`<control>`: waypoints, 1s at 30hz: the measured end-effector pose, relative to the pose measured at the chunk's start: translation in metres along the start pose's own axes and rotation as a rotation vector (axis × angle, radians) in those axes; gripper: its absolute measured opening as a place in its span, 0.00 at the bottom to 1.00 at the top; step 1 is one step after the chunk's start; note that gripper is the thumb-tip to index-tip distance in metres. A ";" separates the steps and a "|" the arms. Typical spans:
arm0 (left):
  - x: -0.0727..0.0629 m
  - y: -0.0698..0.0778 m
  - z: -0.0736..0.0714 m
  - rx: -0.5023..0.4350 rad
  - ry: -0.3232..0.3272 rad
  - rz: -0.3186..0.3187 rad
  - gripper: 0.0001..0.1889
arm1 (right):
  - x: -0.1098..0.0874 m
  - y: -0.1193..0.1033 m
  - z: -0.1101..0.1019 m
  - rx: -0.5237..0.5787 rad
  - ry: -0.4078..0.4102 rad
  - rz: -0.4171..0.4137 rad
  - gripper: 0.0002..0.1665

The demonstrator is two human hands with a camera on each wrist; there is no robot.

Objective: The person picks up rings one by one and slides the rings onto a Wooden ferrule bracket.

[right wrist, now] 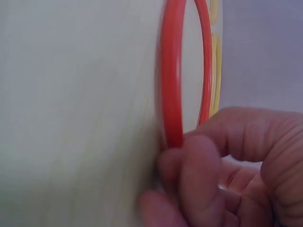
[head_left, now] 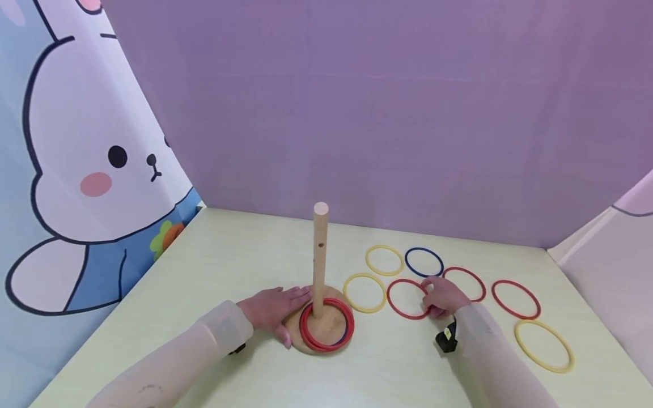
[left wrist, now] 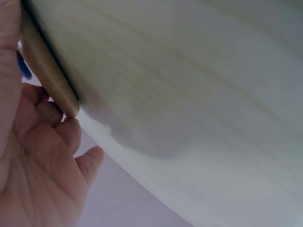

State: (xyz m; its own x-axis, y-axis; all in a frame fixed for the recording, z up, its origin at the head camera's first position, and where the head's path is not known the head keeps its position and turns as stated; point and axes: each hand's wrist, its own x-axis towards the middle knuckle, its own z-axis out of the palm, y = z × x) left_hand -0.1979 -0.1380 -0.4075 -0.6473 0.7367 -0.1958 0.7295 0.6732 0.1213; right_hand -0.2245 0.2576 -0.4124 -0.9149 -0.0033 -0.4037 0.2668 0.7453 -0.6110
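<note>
A wooden post (head_left: 319, 260) stands upright on a round wooden base (head_left: 329, 328). Several red rings (head_left: 352, 326), with a blue edge showing among them, lie stacked around the foot of the post. My left hand (head_left: 278, 309) rests on the left side of the base, fingers extended and thumb spread along its front. In the left wrist view, fingertips touch the base's edge (left wrist: 52, 71). To the right of the post, my right hand (head_left: 444, 296) pinches the right side of a red ring (right wrist: 172, 71) between thumb and fingers, low at the tabletop.
Two yellow rings (head_left: 384, 294) lie between the post and the held ring. A blue ring (head_left: 424, 248) lies behind it. Farther right lie two more red rings (head_left: 539, 306) and a yellow ring (head_left: 568, 351). A purple cloth wall (head_left: 388, 124) rises behind the table.
</note>
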 end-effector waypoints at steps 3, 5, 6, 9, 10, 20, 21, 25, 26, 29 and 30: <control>0.000 0.000 -0.001 0.006 -0.005 -0.005 0.57 | 0.000 0.000 -0.001 -0.009 0.009 0.010 0.27; 0.000 0.001 -0.001 0.016 -0.008 -0.009 0.58 | 0.001 0.001 -0.001 -0.005 0.017 0.017 0.22; 0.000 0.001 -0.001 0.020 -0.010 -0.012 0.58 | 0.001 0.001 -0.001 -0.003 0.019 0.018 0.20; 0.000 0.002 -0.001 0.020 -0.020 -0.027 0.58 | 0.000 0.002 -0.002 -0.001 0.020 0.011 0.12; 0.000 0.003 -0.002 0.017 -0.023 -0.032 0.58 | 0.000 0.003 -0.002 0.003 0.018 0.008 0.10; 0.000 0.002 0.000 0.015 -0.026 -0.026 0.57 | -0.002 0.012 -0.005 0.009 0.034 -0.046 0.09; 0.000 0.001 0.001 0.019 -0.024 -0.022 0.57 | -0.003 0.012 -0.006 0.032 0.039 -0.059 0.10; 0.000 0.000 0.002 0.026 -0.017 -0.015 0.57 | -0.005 0.011 -0.006 0.138 0.066 -0.102 0.17; 0.000 0.000 0.002 0.026 -0.015 -0.013 0.57 | -0.006 0.010 -0.006 0.163 0.063 -0.113 0.19; 0.000 -0.001 0.002 0.026 -0.011 -0.012 0.57 | -0.010 0.007 -0.007 0.202 0.048 -0.109 0.21; 0.000 0.000 0.002 0.026 -0.011 -0.013 0.57 | -0.012 0.006 -0.008 0.209 0.036 -0.112 0.22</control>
State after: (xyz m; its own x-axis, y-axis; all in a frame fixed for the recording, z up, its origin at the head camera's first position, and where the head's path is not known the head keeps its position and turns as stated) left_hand -0.1978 -0.1384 -0.4099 -0.6545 0.7271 -0.2075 0.7266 0.6807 0.0932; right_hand -0.2146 0.2671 -0.4060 -0.9515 -0.0512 -0.3034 0.2170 0.5874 -0.7797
